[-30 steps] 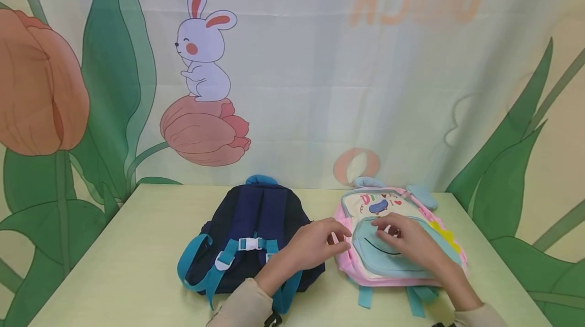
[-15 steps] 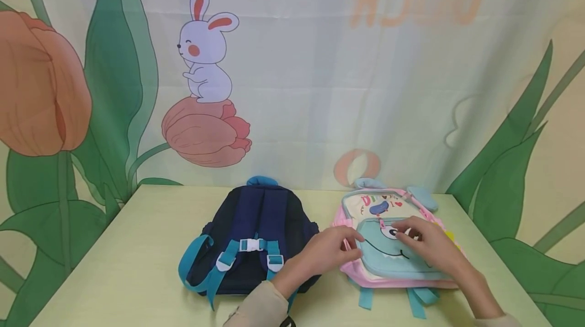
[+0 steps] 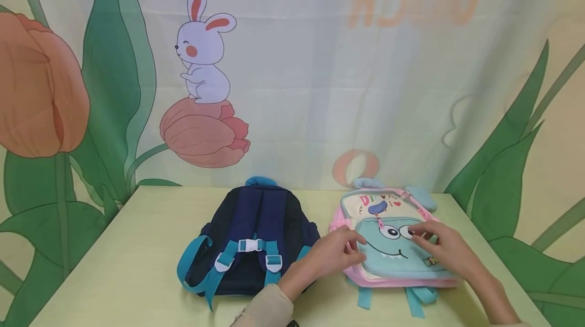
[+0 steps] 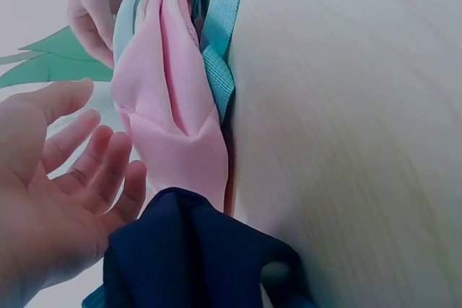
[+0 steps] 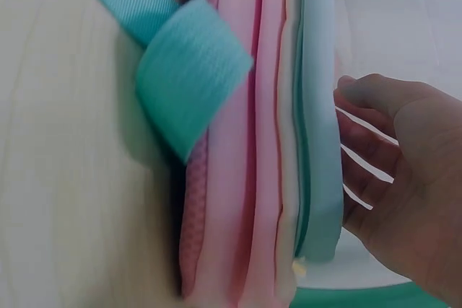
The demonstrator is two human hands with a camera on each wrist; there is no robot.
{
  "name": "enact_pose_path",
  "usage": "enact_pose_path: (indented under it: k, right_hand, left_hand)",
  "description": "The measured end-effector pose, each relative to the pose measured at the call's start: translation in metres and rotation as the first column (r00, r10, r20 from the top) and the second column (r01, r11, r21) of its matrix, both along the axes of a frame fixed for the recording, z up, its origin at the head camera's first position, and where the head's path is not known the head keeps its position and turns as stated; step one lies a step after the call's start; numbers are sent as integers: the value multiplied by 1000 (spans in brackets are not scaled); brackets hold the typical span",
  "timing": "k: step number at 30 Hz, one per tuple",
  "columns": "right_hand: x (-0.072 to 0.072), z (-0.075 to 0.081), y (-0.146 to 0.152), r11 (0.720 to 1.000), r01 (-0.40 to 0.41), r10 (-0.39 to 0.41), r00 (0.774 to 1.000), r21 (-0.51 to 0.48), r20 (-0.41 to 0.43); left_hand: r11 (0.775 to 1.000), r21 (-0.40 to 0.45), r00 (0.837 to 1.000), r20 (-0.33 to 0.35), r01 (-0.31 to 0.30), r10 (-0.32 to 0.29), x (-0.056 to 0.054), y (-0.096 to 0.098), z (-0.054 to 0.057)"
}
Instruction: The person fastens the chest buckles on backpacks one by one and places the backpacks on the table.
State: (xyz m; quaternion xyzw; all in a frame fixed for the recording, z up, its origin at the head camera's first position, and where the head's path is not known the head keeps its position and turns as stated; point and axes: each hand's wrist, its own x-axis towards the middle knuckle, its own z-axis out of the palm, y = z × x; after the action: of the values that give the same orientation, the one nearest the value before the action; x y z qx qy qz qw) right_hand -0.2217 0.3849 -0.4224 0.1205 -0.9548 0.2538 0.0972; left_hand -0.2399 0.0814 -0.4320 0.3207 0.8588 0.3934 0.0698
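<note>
On the right of the table lies a pink and cream backpack (image 3: 354,276) with a pale blue front pocket (image 3: 384,263) that bears a cartoon face. My left hand (image 3: 335,252) hovers by its left side, fingers loosely bent and nothing held; the left wrist view shows a gap between these fingers and the pink side (image 4: 173,91). Over the pocket's right part is my right hand (image 3: 445,247), also holding nothing. In the right wrist view its fingers (image 5: 368,142) come close to the pocket's face; whether they touch cannot be told.
Left of centre a navy backpack (image 3: 247,276) lies with its straps up, joined by a white buckle (image 3: 250,245). Turquoise straps (image 3: 415,302) stick out below the pink backpack. A printed curtain (image 3: 292,73) hangs behind the pale table (image 3: 119,266).
Both hands have shifted to the right, the right one farther, uncovering the cartoon eyes and the pocket's zip pull. Both backpacks stay where they were.
</note>
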Motion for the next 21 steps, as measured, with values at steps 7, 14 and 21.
enact_pose_path:
  k: [7, 14, 21]
  right_hand:
    - [4, -1, 19, 999, 45, -45, 999, 5, 24]
    - [3, -10, 45, 997, 74, -73, 996, 21, -52]
    - [10, -17, 63, 994, 109, -108, 992, 6, -69]
  left_hand:
    - [997, -69, 999, -20, -30, 29, -2, 1, -3]
    - [984, -140, 994, 4, -107, 109, 0, 2, -6]
    - [979, -156, 989, 45, -135, 143, 2, 1, -2]
